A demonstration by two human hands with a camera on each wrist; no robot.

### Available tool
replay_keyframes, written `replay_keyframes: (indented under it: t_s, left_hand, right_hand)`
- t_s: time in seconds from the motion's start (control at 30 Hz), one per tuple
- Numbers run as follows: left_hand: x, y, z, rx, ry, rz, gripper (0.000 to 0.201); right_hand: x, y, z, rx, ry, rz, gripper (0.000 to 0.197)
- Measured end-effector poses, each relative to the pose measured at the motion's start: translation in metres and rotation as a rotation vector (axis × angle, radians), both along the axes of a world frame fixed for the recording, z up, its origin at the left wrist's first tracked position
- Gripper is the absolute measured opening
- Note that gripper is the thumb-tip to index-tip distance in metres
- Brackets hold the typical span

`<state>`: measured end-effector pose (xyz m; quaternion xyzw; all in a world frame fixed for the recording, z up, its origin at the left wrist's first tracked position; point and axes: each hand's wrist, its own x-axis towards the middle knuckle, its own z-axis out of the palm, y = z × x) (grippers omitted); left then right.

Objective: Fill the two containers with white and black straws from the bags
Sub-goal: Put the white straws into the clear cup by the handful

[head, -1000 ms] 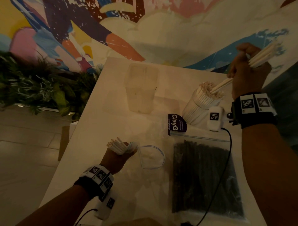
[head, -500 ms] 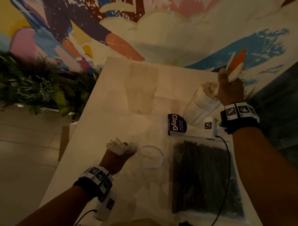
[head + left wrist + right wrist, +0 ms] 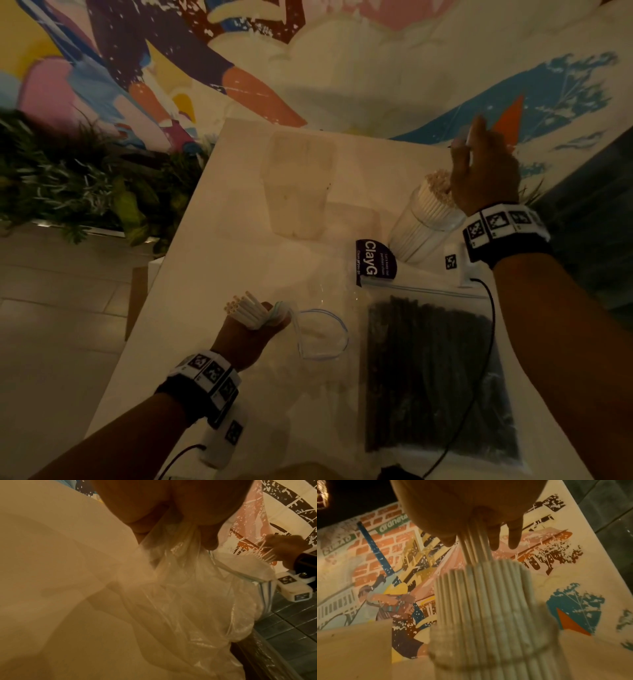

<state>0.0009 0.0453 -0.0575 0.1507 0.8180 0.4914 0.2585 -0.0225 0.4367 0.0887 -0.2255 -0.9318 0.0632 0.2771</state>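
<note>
My left hand rests on the table and grips a short bundle of white straws together with the mouth of a crumpled clear bag. In the left wrist view the clear bag hangs from that hand. My right hand is right over a clear container packed with white straws. The right wrist view shows a few white straws running from that hand down into the packed bundle. A second clear container stands empty at the back.
A zip bag of black straws lies flat at the front right of the white table, with a dark "ClayG" label by its top. A cable crosses the bag. Plants and a mural wall border the table.
My right hand came down and left from high at the right, turning its straws upright onto the full container. My left hand stayed put.
</note>
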Motion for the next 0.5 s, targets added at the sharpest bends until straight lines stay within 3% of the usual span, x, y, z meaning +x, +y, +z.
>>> replay_keyframes:
  t_s: [0.1, 0.2, 0.33, 0.4, 0.5]
  left_hand:
    - [0.000, 0.001, 0.000, -0.010, 0.014, -0.010, 0.011]
    - [0.000, 0.003, 0.002, 0.009, 0.031, -0.014, 0.016]
    - [0.001, 0.002, 0.003, -0.006, 0.028, -0.022, 0.010]
    - [0.002, 0.002, 0.005, 0.013, 0.023, -0.016, 0.009]
    - [0.002, 0.001, 0.004, 0.028, 0.039, -0.020, 0.012]
  right_hand:
    - [0.002, 0.000, -0.013, -0.027, -0.240, -0.095, 0.058]
    - [-0.001, 0.000, -0.015, -0.091, -0.419, -0.173, 0.059]
    - [-0.004, -0.010, -0.011, -0.194, -0.363, -0.235, 0.075]
    - [-0.003, -0.018, -0.021, -0.275, -0.421, -0.252, 0.087]
    - [-0.003, -0.020, -0.033, -0.243, -0.524, -0.242, 0.082]
